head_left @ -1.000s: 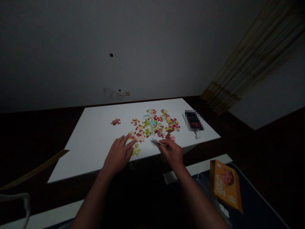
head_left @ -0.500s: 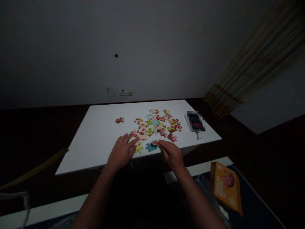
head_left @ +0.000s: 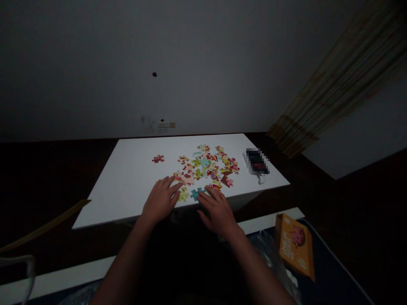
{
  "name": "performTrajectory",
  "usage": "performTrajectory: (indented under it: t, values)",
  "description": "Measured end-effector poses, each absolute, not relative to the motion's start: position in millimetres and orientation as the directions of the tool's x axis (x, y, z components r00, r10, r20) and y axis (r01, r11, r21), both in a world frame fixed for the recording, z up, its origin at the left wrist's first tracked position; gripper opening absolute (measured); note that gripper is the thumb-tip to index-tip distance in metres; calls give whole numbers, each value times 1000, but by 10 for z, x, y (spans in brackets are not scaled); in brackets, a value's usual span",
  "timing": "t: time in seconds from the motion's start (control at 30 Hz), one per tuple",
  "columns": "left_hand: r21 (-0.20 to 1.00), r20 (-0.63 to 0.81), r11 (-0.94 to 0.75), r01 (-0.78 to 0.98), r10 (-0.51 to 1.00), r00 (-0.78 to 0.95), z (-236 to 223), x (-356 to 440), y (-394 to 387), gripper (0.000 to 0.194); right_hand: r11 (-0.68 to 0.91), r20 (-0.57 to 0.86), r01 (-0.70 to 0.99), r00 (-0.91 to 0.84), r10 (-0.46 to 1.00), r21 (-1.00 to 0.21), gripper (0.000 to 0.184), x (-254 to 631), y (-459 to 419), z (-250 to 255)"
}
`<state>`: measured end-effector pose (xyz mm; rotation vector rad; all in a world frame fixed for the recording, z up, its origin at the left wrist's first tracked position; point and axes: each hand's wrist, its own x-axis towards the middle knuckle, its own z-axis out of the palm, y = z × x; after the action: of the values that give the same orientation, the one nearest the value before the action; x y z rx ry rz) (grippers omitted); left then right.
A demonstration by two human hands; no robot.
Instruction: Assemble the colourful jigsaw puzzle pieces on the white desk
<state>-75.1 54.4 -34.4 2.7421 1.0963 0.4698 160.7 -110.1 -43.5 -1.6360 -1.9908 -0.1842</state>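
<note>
One teal puzzle piece (head_left: 196, 194), long axis roughly left-right, touches the right hand (head_left: 218, 212).

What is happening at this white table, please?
A person has both bare hands over loose puzzle pieces on the white table. The right hand is at a teal piece near the edge; the left hand lies beside yellow-green pieces. One reddish piece lies apart from the pile.

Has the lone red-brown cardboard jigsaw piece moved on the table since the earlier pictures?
No: the lone piece holds its place against the far left corner of the white tabletop.
</note>
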Motion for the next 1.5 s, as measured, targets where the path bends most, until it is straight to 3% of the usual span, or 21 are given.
performTrajectory:
  t: [0.1, 0.17, 0.3, 0.37, 0.53, 0.73, 0.87, 1.03, 1.23, 1.5]
  values:
    - [251, 233, -720, 647, 694, 681, -363, -757, 543, 44, 323, 556, 915, -141, 819, -243, 31, 1505, -1068, -489]
    - [248, 244, -721, 647, 693, 678, -376, -761, 542, 44, 345, 600, 886, -99, 794, -309, 26, 1491, -1030, -527]
    - [256, 267, -726, 638, 688, 675, -380, -764, 544, 43, 215, 617, 816, 206, 759, -537, 27, 1529, -862, -543]
    - [260, 266, -726, 637, 688, 675, -367, -761, 543, 44, 114, 575, 814, 296, 763, -570, 25, 1565, -747, -506]
    - [259, 235, -720, 643, 693, 681, -333, -754, 542, 47, 17, 595, 931, 219, 774, -365, 13, 1678, -593, -367]
    - [265, 239, -717, 645, 696, 676, -339, -753, 543, 47, 10, 589, 908, 264, 764, -419, 22, 1840, -861, -422]
    - [274, 237, -715, 643, 698, 676, -337, -748, 544, 48, 36, 608, 906, 253, 753, -422, 38, 1887, -1108, -549]
    - [255, 248, -718, 648, 696, 674, -341, -748, 551, 49, 54, 545, 948, 135, 827, -315, 60, 1885, -1240, -636]
    - [250, 258, -725, 642, 689, 677, -344, -752, 556, 49, 173, 628, 959, 7, 778, -224, 30, 2004, -1252, -706]
    - [222, 261, -727, 650, 686, 679, -336, -748, 558, 49, 172, 604, 949, 24, 796, -265, 30, 1965, -1251, -670]
